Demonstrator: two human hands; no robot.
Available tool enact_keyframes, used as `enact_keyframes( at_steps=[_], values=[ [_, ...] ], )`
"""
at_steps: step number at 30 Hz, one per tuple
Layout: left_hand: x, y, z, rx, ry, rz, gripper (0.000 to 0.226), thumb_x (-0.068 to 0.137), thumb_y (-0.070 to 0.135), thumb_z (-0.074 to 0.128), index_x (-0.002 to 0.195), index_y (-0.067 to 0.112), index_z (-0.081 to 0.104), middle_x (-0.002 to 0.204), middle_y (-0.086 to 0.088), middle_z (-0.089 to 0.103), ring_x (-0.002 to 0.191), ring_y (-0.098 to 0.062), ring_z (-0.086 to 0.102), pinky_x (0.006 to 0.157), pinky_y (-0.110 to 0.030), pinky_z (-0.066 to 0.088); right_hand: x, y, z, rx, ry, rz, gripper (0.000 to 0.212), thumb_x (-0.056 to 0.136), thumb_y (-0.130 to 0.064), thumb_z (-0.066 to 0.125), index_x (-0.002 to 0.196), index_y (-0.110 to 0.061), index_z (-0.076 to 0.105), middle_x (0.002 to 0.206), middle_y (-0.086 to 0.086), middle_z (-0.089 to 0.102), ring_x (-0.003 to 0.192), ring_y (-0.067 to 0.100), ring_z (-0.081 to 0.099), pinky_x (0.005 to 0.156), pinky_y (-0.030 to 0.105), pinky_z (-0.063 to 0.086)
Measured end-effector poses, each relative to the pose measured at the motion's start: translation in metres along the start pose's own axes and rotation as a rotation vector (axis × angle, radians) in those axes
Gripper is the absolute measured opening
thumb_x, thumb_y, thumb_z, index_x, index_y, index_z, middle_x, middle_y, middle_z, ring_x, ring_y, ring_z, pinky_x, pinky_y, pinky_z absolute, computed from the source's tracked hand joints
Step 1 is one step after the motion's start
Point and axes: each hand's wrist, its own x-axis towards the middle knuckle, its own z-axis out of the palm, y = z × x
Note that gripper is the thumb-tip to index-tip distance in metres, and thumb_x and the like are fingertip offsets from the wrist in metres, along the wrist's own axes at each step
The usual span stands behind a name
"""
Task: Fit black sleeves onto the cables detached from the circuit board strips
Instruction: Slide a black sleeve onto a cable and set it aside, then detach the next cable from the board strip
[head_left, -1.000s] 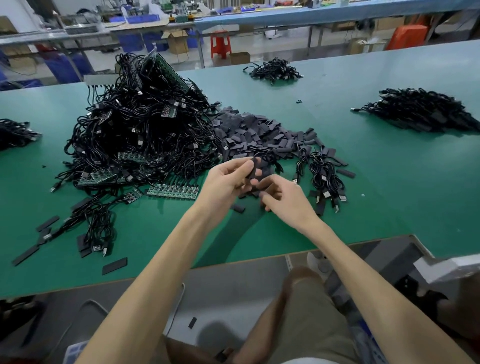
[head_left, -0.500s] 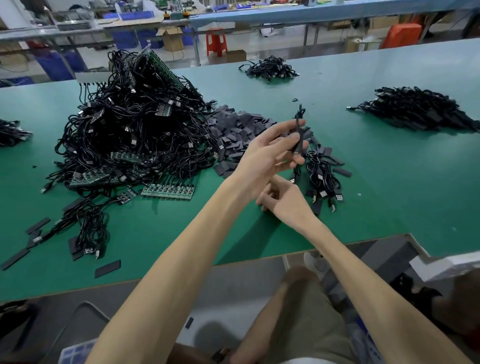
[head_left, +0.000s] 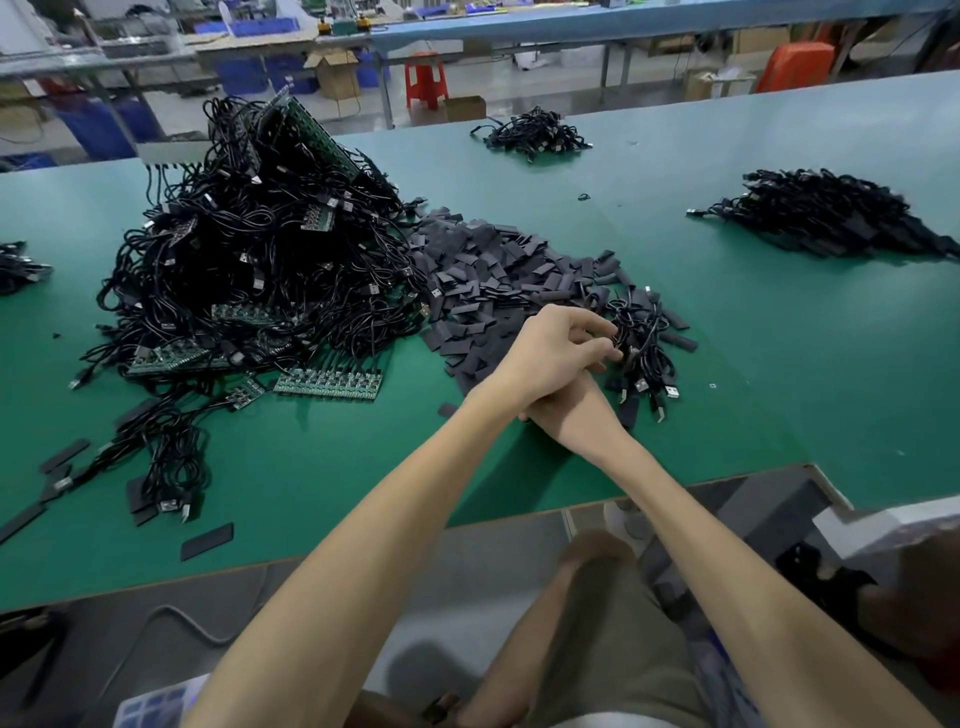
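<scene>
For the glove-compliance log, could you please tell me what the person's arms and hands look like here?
The left forearm and right forearm are bare to the frame edge, with no sleeves in view. The left hand and right hand are ungloved. No watch, wristband or ring shows, though the left hand covers much of the right. Olive-brown shorts cover the lap.

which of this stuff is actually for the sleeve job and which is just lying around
For the job: left hand, cable bunch at its fingertips, black sleeve pile, cable heap with circuit board strips.
Just lying about: red stool, cardboard box, blue crates behind the table.
</scene>
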Motion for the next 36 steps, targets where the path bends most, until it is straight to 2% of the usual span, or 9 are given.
enact_keyframes(
  at_steps=[2, 5, 6, 9, 13, 19, 24, 32, 36],
  values=[
    [-0.006, -0.001, -0.002, -0.028, 0.028, 0.039, 0.018, 0.096, 0.009, 0.065, 0.113, 0.007, 0.073, 0.095, -0.003, 0.079, 0.080, -0.016, 0.076, 0.089, -0.032, 0.058, -0.002, 0.000, -0.002, -0.031, 0.047, -0.043, 0.027, 0.089, 0.000, 0.058, 0.115, 0.000, 0.062, 0.107, 0.017, 0.067, 0.106, 0.033, 0.059, 0.082, 0.036, 0.046],
    [-0.014, -0.009, -0.013, -0.041, 0.138, 0.082, 0.023, 0.096, 0.001, 0.060, 0.112, 0.008, 0.074, 0.098, -0.004, 0.078, 0.082, -0.018, 0.076, 0.087, -0.033, 0.059, -0.008, 0.000, -0.005, 0.166, 0.090, -0.031, 0.013, 0.088, -0.005, 0.062, 0.089, -0.017, 0.068, 0.076, -0.014, 0.069, 0.081, 0.014, 0.066, 0.067, 0.028, 0.042],
    [-0.017, -0.013, -0.019, -0.033, 0.181, 0.077, 0.027, 0.095, -0.002, 0.057, 0.113, 0.008, 0.074, 0.099, -0.004, 0.077, 0.084, -0.017, 0.075, 0.087, -0.033, 0.059, -0.008, 0.000, -0.006, 0.208, 0.081, -0.019, 0.019, 0.089, -0.006, 0.062, 0.081, -0.023, 0.066, 0.066, -0.016, 0.068, 0.072, 0.007, 0.066, 0.064, 0.026, 0.042],
    [-0.029, -0.030, -0.043, 0.043, 0.315, 0.026, 0.036, 0.091, -0.008, 0.053, 0.110, 0.012, 0.076, 0.097, 0.001, 0.076, 0.089, -0.014, 0.073, 0.091, -0.032, 0.057, -0.011, -0.004, -0.007, 0.330, 0.074, -0.010, 0.021, 0.092, -0.004, 0.061, 0.092, -0.022, 0.072, 0.066, -0.010, 0.069, 0.059, 0.007, 0.065, 0.065, 0.022, 0.050],
    [-0.051, -0.058, -0.077, 0.285, 0.495, -0.001, 0.037, 0.094, -0.007, 0.052, 0.107, 0.016, 0.077, 0.106, 0.002, 0.072, 0.097, -0.008, 0.066, 0.092, -0.026, 0.052, -0.011, -0.003, -0.005, 0.406, 0.061, 0.007, 0.014, 0.096, -0.008, 0.062, 0.104, -0.013, 0.072, 0.075, 0.002, 0.074, 0.061, 0.008, 0.066, 0.072, 0.025, 0.057],
    [-0.078, -0.090, -0.111, 0.596, 0.670, -0.168, 0.030, 0.094, 0.003, 0.058, 0.119, 0.015, 0.070, 0.121, -0.008, 0.058, 0.118, -0.029, 0.049, 0.105, -0.042, 0.038, -0.011, -0.001, -0.005, 0.383, 0.057, -0.010, 0.012, 0.097, -0.012, 0.063, 0.104, -0.017, 0.072, 0.077, 0.000, 0.075, 0.064, 0.009, 0.068, 0.073, 0.026, 0.059],
    [-0.093, -0.107, -0.121, 0.702, 0.610, -0.413, 0.029, 0.100, 0.024, 0.058, 0.127, 0.017, 0.054, 0.128, -0.013, 0.045, 0.125, -0.035, 0.037, 0.107, -0.052, 0.027, -0.011, -0.001, -0.005, 0.394, 0.050, -0.020, 0.011, 0.098, -0.011, 0.063, 0.103, -0.016, 0.072, 0.076, 0.001, 0.074, 0.066, 0.012, 0.068, 0.073, 0.026, 0.059],
    [-0.097, -0.101, -0.129, 0.823, 0.318, -0.378, 0.067, 0.088, 0.062, 0.065, 0.143, 0.028, 0.046, 0.137, -0.011, 0.043, 0.131, -0.033, 0.035, 0.102, -0.050, 0.035, -0.011, -0.001, -0.006, 0.381, 0.045, -0.017, 0.011, 0.098, -0.011, 0.063, 0.104, -0.014, 0.072, 0.078, 0.002, 0.074, 0.067, 0.015, 0.069, 0.075, 0.028, 0.060],
    [-0.099, -0.093, -0.122, 0.834, 0.226, -0.272, 0.064, 0.089, 0.060, 0.067, 0.144, 0.033, 0.049, 0.134, -0.008, 0.043, 0.128, -0.031, 0.036, 0.105, -0.046, 0.037, -0.012, -0.001, -0.006, 0.364, 0.047, -0.020, 0.011, 0.098, -0.011, 0.063, 0.104, -0.015, 0.072, 0.077, 0.001, 0.075, 0.067, 0.014, 0.069, 0.076, 0.028, 0.059]
  ],
)
